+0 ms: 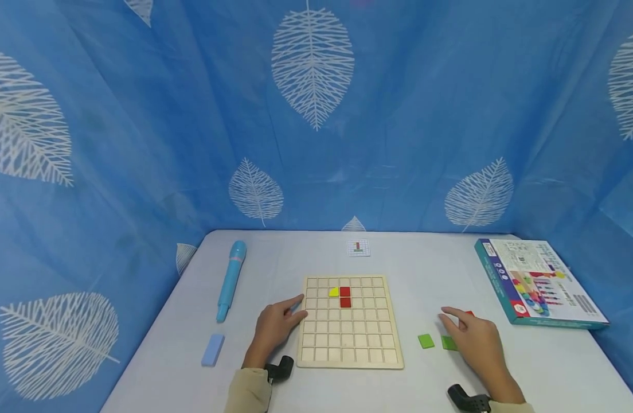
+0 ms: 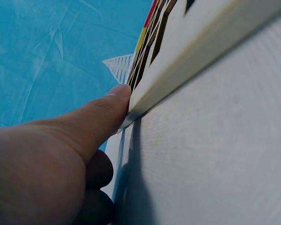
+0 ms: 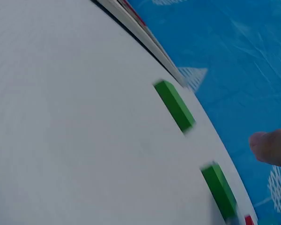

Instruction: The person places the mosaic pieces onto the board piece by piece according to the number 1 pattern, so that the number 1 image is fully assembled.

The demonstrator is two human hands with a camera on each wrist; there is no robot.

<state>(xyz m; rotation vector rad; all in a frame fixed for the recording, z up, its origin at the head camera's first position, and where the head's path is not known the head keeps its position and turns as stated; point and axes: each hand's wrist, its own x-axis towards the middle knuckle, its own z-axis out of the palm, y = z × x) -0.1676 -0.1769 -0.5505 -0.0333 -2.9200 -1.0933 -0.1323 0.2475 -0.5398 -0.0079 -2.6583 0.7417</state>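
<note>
A wooden grid board (image 1: 347, 363) lies flat on the table. My left hand (image 1: 275, 326) rests at its left edge, with index finger and thumb touching the side. In the left wrist view the thumb (image 2: 105, 110) meets the board's rim (image 2: 178, 77). Two red tiles (image 1: 345, 297) sit one above the other in the grid, beside a yellow piece (image 1: 334, 292). My right hand (image 1: 476, 344) is over the table right of the board, holding nothing, thumb and index apart. Near it lie one green tile (image 1: 426, 341), a second green tile (image 1: 448, 343) and a partly hidden red tile (image 1: 469, 313).
A small pattern card (image 1: 358, 248) lies behind the board. At the left are a blue microphone-shaped stick (image 1: 231, 281) and a light-blue block (image 1: 212, 350). A colourful flat box (image 1: 543, 281) lies at the back right. A blue leaf-print curtain (image 1: 399, 115) surrounds the table.
</note>
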